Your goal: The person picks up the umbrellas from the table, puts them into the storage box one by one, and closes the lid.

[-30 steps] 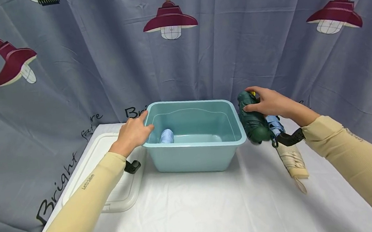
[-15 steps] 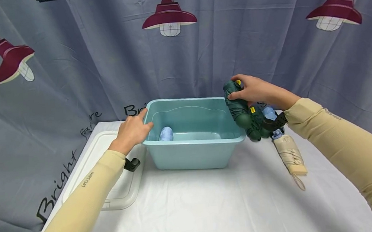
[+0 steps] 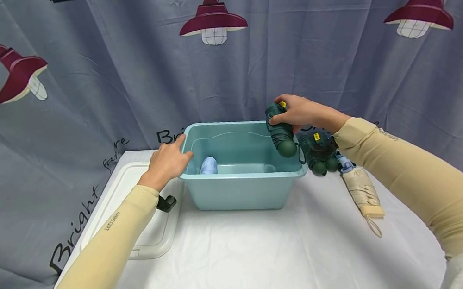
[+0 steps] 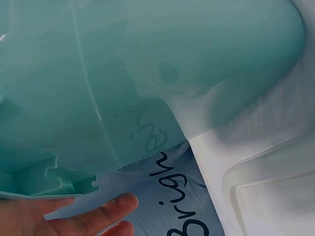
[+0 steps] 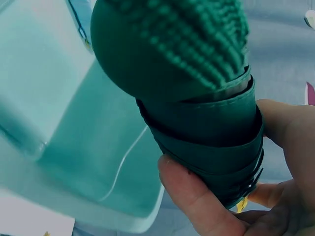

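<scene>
My right hand [image 3: 301, 112] grips a dark green folded umbrella [image 3: 282, 135] over the right end of a light teal plastic bin [image 3: 244, 190]. In the right wrist view, the thumb lies along the near side of the wrapped green canopy [image 5: 206, 128], with its rounded ribbed end toward the camera. My left hand [image 3: 166, 164] rests at the bin's left rim, fingers extended. Seen from the left wrist, straight fingers [image 4: 110, 209] lie just outside the rim. Inside the bin at the left is a light blue rolled item [image 3: 208, 166], probably another folded umbrella.
Right of the bin lie more dark green folded umbrellas [image 3: 316, 155], a blue one [image 3: 345, 163] partly hidden by the right forearm, and a beige one [image 3: 361, 192] with a wrist loop. A whitish lid [image 3: 153, 240] lies left of the bin. A grey-blue curtain [image 3: 133, 79] hangs behind.
My right hand has lifted the green umbrella from beside the bin and carried it left over the bin's right end. Other green umbrellas now show where it was. The left hand has stayed put.
</scene>
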Demonstrator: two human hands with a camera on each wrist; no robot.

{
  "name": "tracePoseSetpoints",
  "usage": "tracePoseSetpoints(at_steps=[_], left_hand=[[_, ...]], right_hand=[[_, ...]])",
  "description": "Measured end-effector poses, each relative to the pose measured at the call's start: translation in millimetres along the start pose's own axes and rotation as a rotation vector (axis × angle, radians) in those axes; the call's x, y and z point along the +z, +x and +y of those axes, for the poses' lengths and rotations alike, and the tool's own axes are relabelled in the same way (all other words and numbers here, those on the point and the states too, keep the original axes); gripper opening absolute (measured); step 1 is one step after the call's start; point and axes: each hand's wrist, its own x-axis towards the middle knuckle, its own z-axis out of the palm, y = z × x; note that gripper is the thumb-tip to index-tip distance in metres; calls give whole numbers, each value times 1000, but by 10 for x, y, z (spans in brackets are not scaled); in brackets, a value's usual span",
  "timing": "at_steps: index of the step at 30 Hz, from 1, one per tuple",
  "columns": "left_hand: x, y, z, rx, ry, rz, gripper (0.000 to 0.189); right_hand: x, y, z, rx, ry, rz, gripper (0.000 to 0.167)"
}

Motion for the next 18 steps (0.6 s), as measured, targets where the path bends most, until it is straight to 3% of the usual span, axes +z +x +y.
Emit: tracePoseSetpoints(at_steps=[18], left_hand=[[-3, 15, -15, -4, -6, -10, 72]], right_hand=[[315, 338, -273, 4, 69, -89, 80]])
